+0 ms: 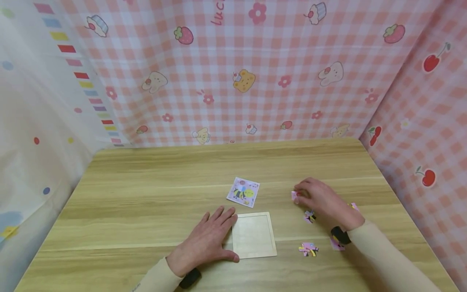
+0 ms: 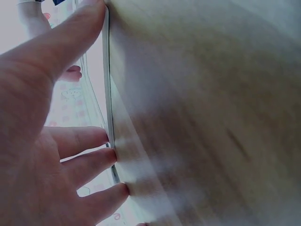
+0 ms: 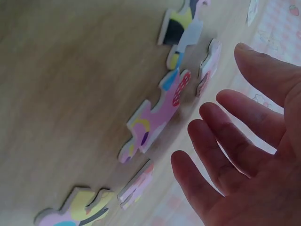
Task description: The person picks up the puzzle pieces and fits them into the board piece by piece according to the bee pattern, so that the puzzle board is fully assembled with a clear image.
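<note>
My left hand [image 1: 206, 239] lies spread at the left side of a shallow square wooden puzzle tray [image 1: 254, 235], thumb and fingertips touching its edge. In the left wrist view the fingers [image 2: 89, 165] look nearly straight against the tray's rim. Over on the right, my right hand [image 1: 322, 198] hovers just above the table by a small pink jigsaw piece with red on it [image 1: 294, 195]. The right wrist view shows its fingers [image 3: 230, 141] loosely bent and apart from that piece [image 3: 210, 63]. Nothing is visible between them.
Behind the tray lies a square bee picture card [image 1: 243, 192]. More jigsaw pieces lie around the right forearm: a black-and-yellow one [image 1: 310, 217], a pink one [image 1: 309, 249], one by the wrist [image 1: 337, 244] and one beyond it [image 1: 353, 206]. Checked cloth [image 1: 284, 105] hangs behind the table.
</note>
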Motion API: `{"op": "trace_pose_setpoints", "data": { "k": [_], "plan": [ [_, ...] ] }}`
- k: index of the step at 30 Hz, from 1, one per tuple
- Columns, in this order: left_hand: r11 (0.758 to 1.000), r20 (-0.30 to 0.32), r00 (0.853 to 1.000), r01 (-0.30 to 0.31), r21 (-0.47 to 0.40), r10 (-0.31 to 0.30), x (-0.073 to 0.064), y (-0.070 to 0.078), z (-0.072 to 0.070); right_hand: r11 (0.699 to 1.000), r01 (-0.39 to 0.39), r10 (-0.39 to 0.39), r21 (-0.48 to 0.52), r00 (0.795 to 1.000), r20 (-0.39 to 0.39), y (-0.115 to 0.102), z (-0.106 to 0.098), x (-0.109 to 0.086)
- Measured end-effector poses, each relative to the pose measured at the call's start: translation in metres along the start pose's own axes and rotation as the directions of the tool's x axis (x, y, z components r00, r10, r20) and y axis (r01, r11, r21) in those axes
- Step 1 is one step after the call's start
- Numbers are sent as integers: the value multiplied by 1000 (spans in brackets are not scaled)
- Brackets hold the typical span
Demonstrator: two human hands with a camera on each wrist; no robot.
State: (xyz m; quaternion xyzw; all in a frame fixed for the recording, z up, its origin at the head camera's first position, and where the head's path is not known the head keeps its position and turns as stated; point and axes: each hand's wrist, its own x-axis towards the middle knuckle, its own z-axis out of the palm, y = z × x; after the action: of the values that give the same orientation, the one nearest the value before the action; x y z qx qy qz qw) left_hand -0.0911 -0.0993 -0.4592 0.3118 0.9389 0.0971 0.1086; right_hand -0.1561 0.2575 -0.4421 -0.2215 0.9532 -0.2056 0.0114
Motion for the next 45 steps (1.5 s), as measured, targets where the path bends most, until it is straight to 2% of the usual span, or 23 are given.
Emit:
{"op": "trace_pose_setpoints", "data": {
  "k": [9,16,21,25,30,34,39,45],
  "plan": [
    [1000,15,1000,10,-24,-10,1,-1,-1,999,-39,39,-25,999,23,2,0,4],
    [997,23,1000,12,-78,-10,0,-4,-2,999,-46,47,-23,998,40,2,3,9],
    [990,36,999,9,-138,-4,-3,-6,-4,995,-97,97,-2,993,66,0,1,12],
    [990,37,999,2,-142,4,-4,-7,-5,990,-137,135,17,988,80,-3,-1,13],
    [992,25,1000,-9,-129,12,-5,-8,-3,985,-170,166,43,982,91,-6,-2,14],
    [992,-7,1000,-27,-122,27,-6,-9,-2,979,-185,178,83,981,80,-7,-3,12],
    [990,-41,998,-48,-133,43,-7,-10,-1,971,-189,182,146,982,57,-8,-5,6],
    [990,-46,998,-42,-133,36,-6,-11,0,971,-166,164,174,986,29,-11,-6,0]
  ]
}}
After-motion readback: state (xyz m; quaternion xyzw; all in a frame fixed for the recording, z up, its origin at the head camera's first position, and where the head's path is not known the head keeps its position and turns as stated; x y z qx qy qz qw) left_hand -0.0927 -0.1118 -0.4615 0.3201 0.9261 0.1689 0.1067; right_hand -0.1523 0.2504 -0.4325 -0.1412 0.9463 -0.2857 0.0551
